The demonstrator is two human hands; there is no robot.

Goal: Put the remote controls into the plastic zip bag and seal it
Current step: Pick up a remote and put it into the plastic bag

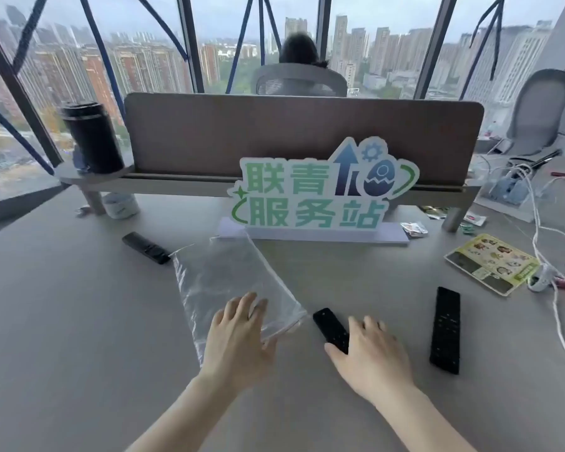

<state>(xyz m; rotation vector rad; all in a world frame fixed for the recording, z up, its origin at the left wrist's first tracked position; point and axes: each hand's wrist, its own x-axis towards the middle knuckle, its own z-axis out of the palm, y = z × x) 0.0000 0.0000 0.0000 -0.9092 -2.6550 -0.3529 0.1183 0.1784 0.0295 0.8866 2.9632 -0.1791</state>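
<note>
So my left hand [238, 334] is flat and open, fingers spread, resting on the near end of the plastic zip bag [229, 282], basically pinning it to the desk [62, 321]. My right hand [372, 350] is open too, fingers draped over the near end of the closest remote [330, 329], thumb just beside its edge. Touching it, not gripping it yet.

Moving outward: that remote lies just right of the bag's near corner. A longer remote [446, 331] sits further right, apart from my hand. A third remote [146, 247] is at the far left, its end right by the bag's far corner. So nothing is in the bag yet, the whole job is ahead of me.

Handling-wise, I reckon the remotes are the easy part: rigid, light, slim bars, probably a bit slick, so I'd pinch across the long sides near the middle. The bag is the fiddly one. It's thin, floppy film, lying crinkled and flat, and it'll likely slide around. The seal strip seems to run along its right-hand edge, though I can't tell if it's open. I'd hold one lip there and feed remotes in end-first.

Behind it all is a green and white sign [320, 190], not in the way.
</note>
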